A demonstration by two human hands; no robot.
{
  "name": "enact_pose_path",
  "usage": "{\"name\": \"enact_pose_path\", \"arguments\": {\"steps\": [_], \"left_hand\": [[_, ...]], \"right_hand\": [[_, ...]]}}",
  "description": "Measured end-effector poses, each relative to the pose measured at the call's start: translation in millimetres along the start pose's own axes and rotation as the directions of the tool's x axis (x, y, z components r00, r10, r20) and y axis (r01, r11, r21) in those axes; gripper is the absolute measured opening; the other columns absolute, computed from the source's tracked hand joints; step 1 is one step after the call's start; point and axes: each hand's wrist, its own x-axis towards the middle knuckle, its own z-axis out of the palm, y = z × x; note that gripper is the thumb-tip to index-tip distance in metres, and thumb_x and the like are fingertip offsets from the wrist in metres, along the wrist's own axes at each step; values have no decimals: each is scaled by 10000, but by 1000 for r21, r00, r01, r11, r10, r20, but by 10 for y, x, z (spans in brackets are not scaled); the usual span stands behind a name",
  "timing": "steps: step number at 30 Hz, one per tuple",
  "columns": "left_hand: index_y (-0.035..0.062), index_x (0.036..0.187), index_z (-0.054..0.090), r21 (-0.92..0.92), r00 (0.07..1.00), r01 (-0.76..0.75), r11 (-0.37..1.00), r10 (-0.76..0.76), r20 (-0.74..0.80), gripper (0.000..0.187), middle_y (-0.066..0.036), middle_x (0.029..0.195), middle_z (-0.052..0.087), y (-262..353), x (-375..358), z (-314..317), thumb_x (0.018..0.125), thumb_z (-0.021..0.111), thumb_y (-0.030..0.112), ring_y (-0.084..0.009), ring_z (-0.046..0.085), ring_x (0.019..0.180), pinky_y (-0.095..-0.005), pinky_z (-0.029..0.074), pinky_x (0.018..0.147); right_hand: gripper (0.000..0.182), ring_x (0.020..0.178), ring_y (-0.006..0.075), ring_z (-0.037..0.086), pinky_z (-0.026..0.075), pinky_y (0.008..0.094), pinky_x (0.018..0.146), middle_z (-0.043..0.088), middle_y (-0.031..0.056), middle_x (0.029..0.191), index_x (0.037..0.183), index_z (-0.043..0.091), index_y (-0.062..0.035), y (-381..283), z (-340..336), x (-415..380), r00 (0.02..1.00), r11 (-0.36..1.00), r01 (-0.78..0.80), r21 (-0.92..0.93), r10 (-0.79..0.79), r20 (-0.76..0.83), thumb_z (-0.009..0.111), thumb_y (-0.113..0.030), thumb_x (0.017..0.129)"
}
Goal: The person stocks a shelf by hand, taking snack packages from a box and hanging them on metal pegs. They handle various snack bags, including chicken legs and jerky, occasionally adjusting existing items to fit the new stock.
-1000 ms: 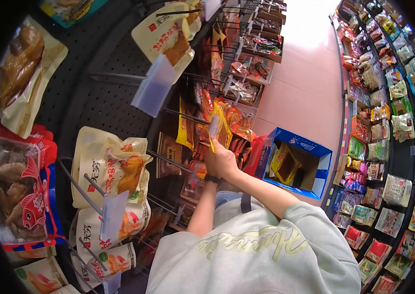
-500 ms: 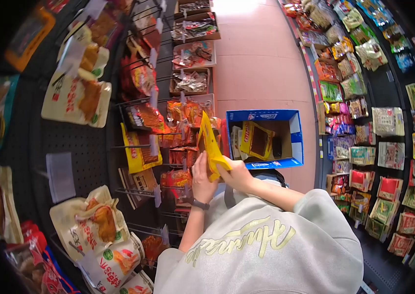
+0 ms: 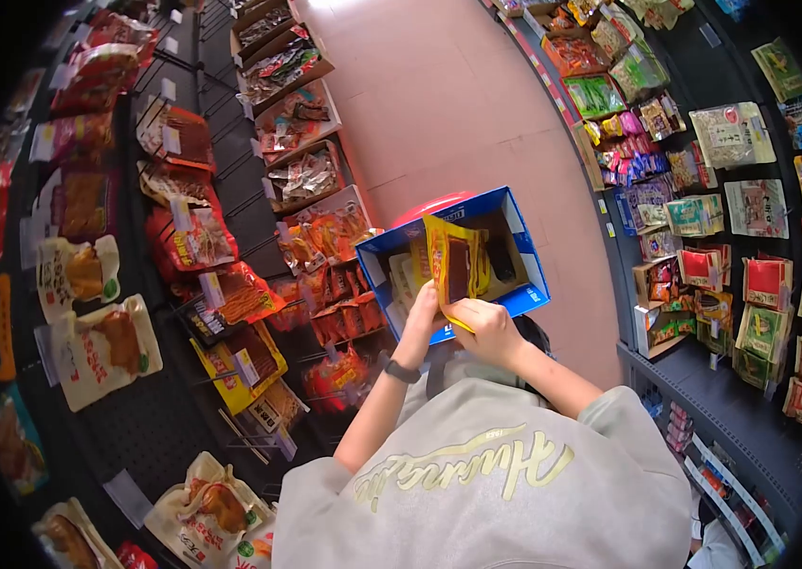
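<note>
Both hands grip a yellow snack packet (image 3: 455,267) with a dark brown window, held upright over the near side of an open blue cardboard box (image 3: 522,300). My left hand (image 3: 420,327), with a dark band at the wrist, is closed on the packet's lower left edge. At the bottom corner, my right hand (image 3: 484,334) pinches the same packet, fingers folded. Inside the box, partly covered by the held packet, lie another yellow packet, some pale packets (image 3: 403,275) and a dark item (image 3: 500,258).
Hanging packets line the left rack, including a yellow one (image 3: 242,365) on a hook. Open cartons (image 3: 304,175) of snacks run along its lower shelf. A red rounded object (image 3: 439,205) shows behind the box. The right shelves (image 3: 666,379) hold more packets; tiled floor (image 3: 448,114) lies between.
The held packet has moved right, from beside the rack to over the blue box, and now shows its brown window. My view has turned, so the box appears tilted and further left.
</note>
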Motion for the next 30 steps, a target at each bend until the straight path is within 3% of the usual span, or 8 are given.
{"name": "enact_pose_path", "arguments": {"steps": [6, 8, 13, 19, 22, 26, 27, 30], "left_hand": [[89, 1267, 398, 177, 988, 145, 973, -132, -82, 433, -9, 1087, 478, -749, 882, -191, 962, 386, 396, -113, 463, 1000, -244, 393, 848], [47, 1217, 434, 50, 995, 63, 997, -59, -77, 396, -14, 1017, 500, -1116, 1161, -288, 967, 400, 353, -113, 459, 957, -240, 371, 856], [56, 1231, 449, 345, 988, 20, 938, 35, -153, 373, -60, 1120, 552, -1427, 1404, -343, 956, 405, 304, -165, 515, 1009, -293, 405, 878], [15, 1220, 485, 448, 957, 161, 880, -27, -290, 398, -153, 1164, 554, -1624, 1472, -572, 952, 387, 292, -244, 513, 1083, -302, 363, 943], [6, 1214, 477, 601, 797, 290, 744, 160, -582, 394, -213, 1156, 532, -1379, 1339, -553, 905, 454, 249, -344, 481, 1093, -378, 347, 965], [4, 1274, 405, 639, 458, 511, 575, 447, -768, 540, -228, 1234, 463, -1455, 1277, -651, 797, 567, 198, -393, 403, 1160, -449, 293, 1007], [14, 1331, 313, 629, 475, 522, 576, 416, -775, 706, -237, 1290, 398, -1432, 1280, -639, 713, 618, 165, -409, 346, 1197, -470, 247, 1033], [15, 1343, 279, 623, 449, 546, 560, 432, -782, 758, -256, 1276, 395, -1387, 1285, -531, 680, 626, 134, -408, 352, 1194, -461, 243, 1038]], "right_hand": [[251, 693, 276, 618, 504, 388, 615, 616, 115, 716, 950, 625, -58, 851, 167, -144, 946, 977, -111, -183, 160, 282, 544, -23, 715], [166, 721, 304, 628, 514, 412, 630, 619, 138, 702, 838, 630, -66, 1112, 324, -198, 915, 948, -170, -269, 253, 315, 545, -34, 699], [173, 776, 331, 635, 516, 406, 689, 640, 181, 780, 828, 655, -22, 1417, 540, -117, 712, 833, -311, -458, 524, 467, 560, -59, 688], [190, 867, 295, 650, 530, 381, 736, 664, 167, 892, 846, 685, -41, 1511, 771, 19, 519, 681, -448, -579, 725, 452, 611, -144, 704], [261, 903, 310, 637, 517, 387, 772, 654, 190, 933, 893, 677, -22, 1528, 801, 104, 417, 616, -535, -577, 787, 454, 627, -193, 702], [291, 961, 299, 625, 513, 372, 797, 652, 168, 993, 947, 676, -30, 1483, 792, 218, 326, 546, -608, -576, 833, 446, 622, -210, 725], [295, 965, 302, 622, 510, 372, 804, 649, 171, 999, 948, 676, -29, 1493, 817, 225, 336, 553, -612, -566, 829, 446, 623, -216, 727], [325, 967, 317, 614, 500, 380, 820, 641, 186, 1005, 952, 669, -16, 1540, 909, 220, 355, 571, -622, -535, 815, 457, 625, -261, 742]]}}
